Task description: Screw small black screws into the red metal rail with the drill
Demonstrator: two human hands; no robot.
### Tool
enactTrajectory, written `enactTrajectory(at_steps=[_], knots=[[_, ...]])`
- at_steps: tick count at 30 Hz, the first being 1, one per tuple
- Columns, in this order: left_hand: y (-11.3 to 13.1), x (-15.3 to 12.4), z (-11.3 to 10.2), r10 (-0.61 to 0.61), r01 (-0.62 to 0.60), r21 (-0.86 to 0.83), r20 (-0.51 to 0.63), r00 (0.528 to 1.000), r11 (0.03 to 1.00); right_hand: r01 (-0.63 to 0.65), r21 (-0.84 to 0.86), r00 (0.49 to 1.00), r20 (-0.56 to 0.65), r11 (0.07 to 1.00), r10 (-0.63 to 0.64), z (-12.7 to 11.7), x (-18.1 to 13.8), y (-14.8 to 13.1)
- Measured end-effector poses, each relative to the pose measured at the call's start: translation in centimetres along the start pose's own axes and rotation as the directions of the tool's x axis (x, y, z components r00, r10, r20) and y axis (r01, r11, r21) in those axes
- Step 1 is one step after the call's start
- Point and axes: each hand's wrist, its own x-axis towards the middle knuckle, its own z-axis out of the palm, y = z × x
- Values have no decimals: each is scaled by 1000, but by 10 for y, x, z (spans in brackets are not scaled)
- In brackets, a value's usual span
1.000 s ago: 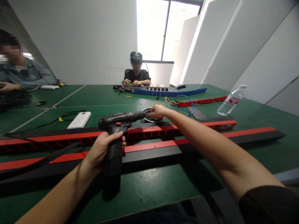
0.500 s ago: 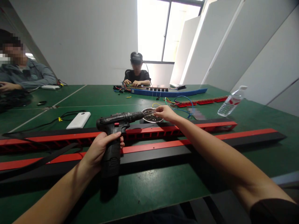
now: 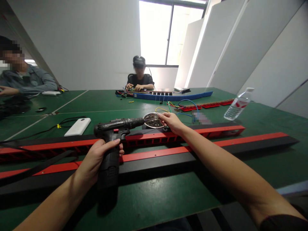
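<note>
green table (image 3: 149, 195), white-walled room, window (image 3: 166, 32)

1 water bottle (image 3: 237, 106), 1 power bank (image 3: 77, 126) (white).

Counted: one drill (image 3: 113, 134) in the left hand (image 3: 96, 158); one screw bowl (image 3: 154, 120) at the right hand (image 3: 172, 122); two red-and-black rails (image 3: 154, 154) under both hands; beyond them one power bank (image 3: 77, 126), one water bottle (image 3: 237, 105), one blue strip (image 3: 173, 96), two co-workers (image 3: 140, 80).

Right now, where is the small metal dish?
The metal dish sits mid-table in the head view, just beyond the far red rail, between the drill tip on its left and the right hand.
</note>
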Motion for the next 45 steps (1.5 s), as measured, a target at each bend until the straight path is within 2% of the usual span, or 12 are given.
enactTrajectory(at_steps=[6,19,27,38,45], knots=[[-1,0,-2,-8,8,-9,-4,1000,1000,-31,99,998,51,995,26,2,-1,-3],[-3,1,-5,-8,8,23,-11,1000,1000,-29,28,996,85,999,26,4,-3,-5],[-2,2,-3,-10,10,0,34,999,1000,-19,42,995,99,999,14,3,-2,-4],[-6,5,-5,-6,6,25,-24,1000,1000,-28,71,995,93,997,21,1,1,1],[-5,6,-5,-2,2,13,-19,1000,1000,-36,52,995,95,998,30,1,2,2]])
